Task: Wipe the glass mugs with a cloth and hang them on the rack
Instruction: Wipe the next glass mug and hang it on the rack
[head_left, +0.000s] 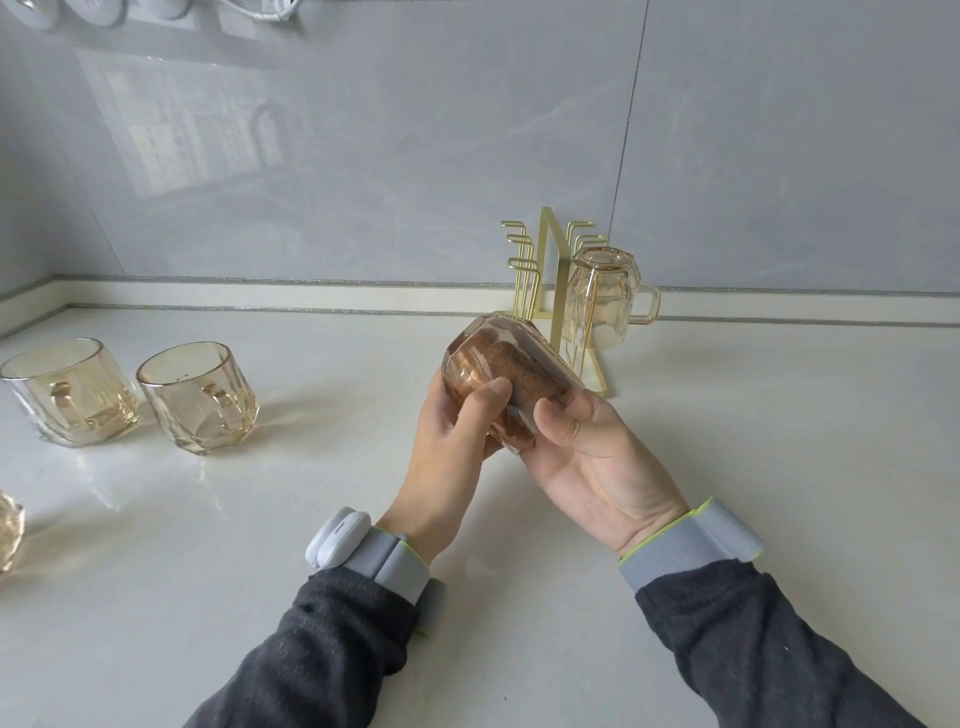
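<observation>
Held mug: an amber glass mug (501, 382) is up off the countertop (779, 441) in front of the rack, tilted, with its base pointing up and away and its open end down toward the person.
Cloth: a brown cloth (496, 361) fills the inside of the held mug and shows through the glass.
Left hand: the left hand (454, 434) grips the mug's body from the side, with the thumb curled across the glass facing the camera and the fingers wrapped round behind.
Right hand: the right hand (597, 457) holds the mug at its open end, thumb bent over the rim. Its other fingers are hidden behind the glass, so whether they reach the cloth cannot be told.
Rack: a gold wire rack (550, 270) stands on the countertop against the grey tiled wall (415, 156), just beyond the held mug.
Hung mug: one amber mug (602, 296) hangs upside down on the rack's right side, handle pointing right.
Waiting mugs: a far-left mug (72, 389) and a second mug (197, 395) stand upright side by side on the countertop, well apart from the hands.
Edge glass: a bit of amber glassware (8, 525) is cut off by the left border.
Wrists: grey wristbands sit over dark sleeves, and a white device (337, 538) is on the left wrist.
</observation>
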